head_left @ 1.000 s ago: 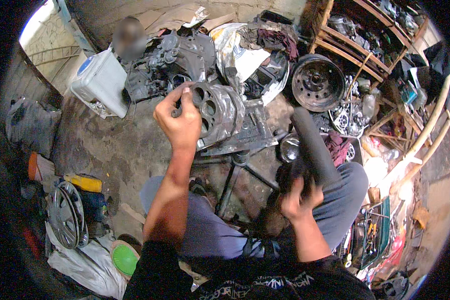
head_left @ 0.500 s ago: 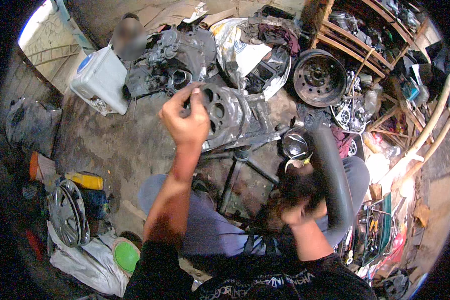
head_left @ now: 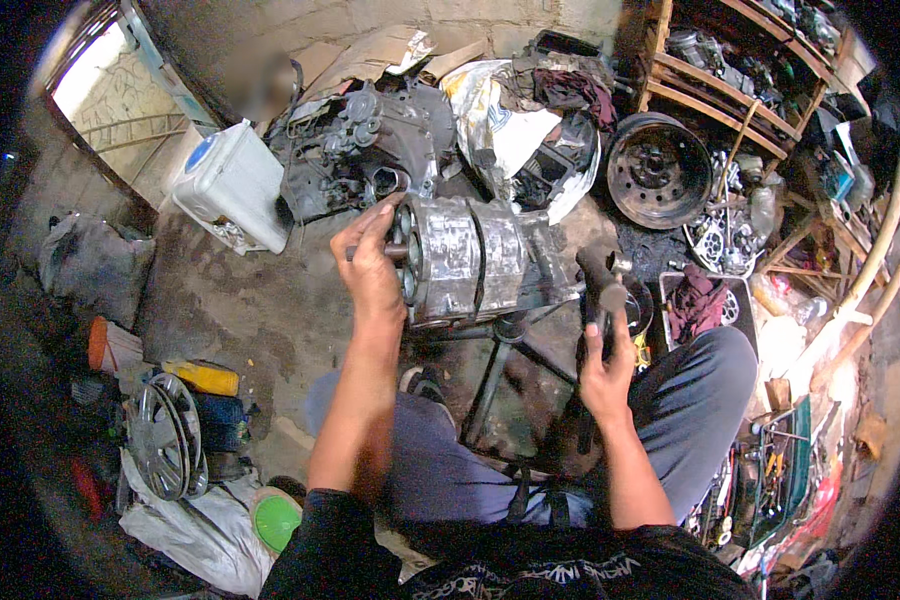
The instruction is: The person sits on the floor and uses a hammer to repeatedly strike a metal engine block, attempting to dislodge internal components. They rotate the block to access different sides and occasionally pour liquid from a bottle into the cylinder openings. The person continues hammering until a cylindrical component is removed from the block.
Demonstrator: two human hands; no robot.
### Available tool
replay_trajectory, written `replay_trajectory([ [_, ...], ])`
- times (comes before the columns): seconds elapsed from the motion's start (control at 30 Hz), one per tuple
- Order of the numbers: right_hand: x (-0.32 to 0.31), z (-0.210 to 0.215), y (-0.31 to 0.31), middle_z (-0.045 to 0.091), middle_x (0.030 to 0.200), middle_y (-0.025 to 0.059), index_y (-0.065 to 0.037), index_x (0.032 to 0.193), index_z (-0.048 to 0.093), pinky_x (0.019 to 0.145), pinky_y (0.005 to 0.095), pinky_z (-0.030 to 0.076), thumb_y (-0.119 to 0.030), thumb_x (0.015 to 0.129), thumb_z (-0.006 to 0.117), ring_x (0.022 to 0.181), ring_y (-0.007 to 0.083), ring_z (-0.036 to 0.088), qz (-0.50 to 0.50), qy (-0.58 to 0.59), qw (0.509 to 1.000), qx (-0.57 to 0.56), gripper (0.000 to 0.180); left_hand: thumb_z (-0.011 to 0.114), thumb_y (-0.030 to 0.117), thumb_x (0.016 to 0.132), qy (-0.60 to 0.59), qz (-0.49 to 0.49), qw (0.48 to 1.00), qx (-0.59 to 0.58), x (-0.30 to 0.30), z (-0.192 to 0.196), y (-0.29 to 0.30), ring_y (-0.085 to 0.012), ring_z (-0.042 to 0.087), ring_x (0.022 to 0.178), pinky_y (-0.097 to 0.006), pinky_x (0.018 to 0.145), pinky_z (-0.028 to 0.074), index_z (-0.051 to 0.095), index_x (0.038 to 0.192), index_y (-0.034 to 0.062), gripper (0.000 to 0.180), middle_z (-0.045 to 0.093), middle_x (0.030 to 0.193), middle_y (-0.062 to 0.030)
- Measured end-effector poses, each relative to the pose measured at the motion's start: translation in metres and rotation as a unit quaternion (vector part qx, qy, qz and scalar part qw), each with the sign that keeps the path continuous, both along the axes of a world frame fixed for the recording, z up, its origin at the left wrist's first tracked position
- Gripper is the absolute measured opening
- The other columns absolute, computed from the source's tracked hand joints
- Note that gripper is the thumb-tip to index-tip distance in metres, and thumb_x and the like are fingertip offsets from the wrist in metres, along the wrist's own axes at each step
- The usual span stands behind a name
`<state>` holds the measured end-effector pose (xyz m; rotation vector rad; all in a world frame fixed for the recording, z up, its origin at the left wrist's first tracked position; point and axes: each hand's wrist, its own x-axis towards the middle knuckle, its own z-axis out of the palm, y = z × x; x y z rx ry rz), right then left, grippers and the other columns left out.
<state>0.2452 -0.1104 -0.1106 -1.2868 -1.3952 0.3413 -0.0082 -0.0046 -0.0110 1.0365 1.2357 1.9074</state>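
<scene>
Past my knees, a ribbed metal cylinder housing [head_left: 470, 260] lies on a metal stand [head_left: 495, 365], its round openings facing left. My left hand [head_left: 372, 265] is closed at that open end, around a short dark metal rod [head_left: 398, 252] that points into the housing. My fingers hide most of the rod. To the right of the housing, my right hand [head_left: 607, 370] grips a hammer [head_left: 602, 282] by its dark handle, with the head raised and apart from the housing.
Behind the housing sit a large greasy gearbox casing [head_left: 370, 140] and a white container [head_left: 232, 190]. A steel wheel rim [head_left: 658, 170] leans near wooden shelves [head_left: 720, 85]. Wheel covers [head_left: 162, 435] lie at left; a green toolbox [head_left: 795, 460] stands at right.
My right hand has come up and forward from my lap, where it was blurred. The housing now shows more of its side and less of its holed end. The view has shifted slightly.
</scene>
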Motion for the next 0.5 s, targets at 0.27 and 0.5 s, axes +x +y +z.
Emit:
replay_trajectory([
  [0.27,0.001,-0.002,-0.014,0.068,0.109,0.0205,0.006,0.125,0.057,0.089,0.0386,0.049,-0.014,0.095,0.064,0.099,0.029,0.066,0.019,0.061,0.991,-0.121,0.037,0.059,0.019,0.09,-0.143,-0.116,0.982,-0.032,0.008,-0.005,0.008,-0.0187,0.068,0.088,-0.03,0.083,0.052,0.075,0.104,-0.0041,0.031,0.074,0.099,-0.0099],
  [0.5,-0.008,0.005,-0.009,0.066,0.118,0.0182,0.01,0.131,0.053,0.099,0.0378,0.046,-0.023,0.09,0.074,0.109,0.026,0.062,0.021,0.136,0.987,-0.082,0.057,0.053,0.02,0.094,-0.254,-0.221,0.939,-0.074,0.014,-0.014,0.005,-0.0212,0.07,0.087,-0.032,0.082,0.054,0.071,0.105,0.0002,0.029,0.072,0.096,-0.0082],
])
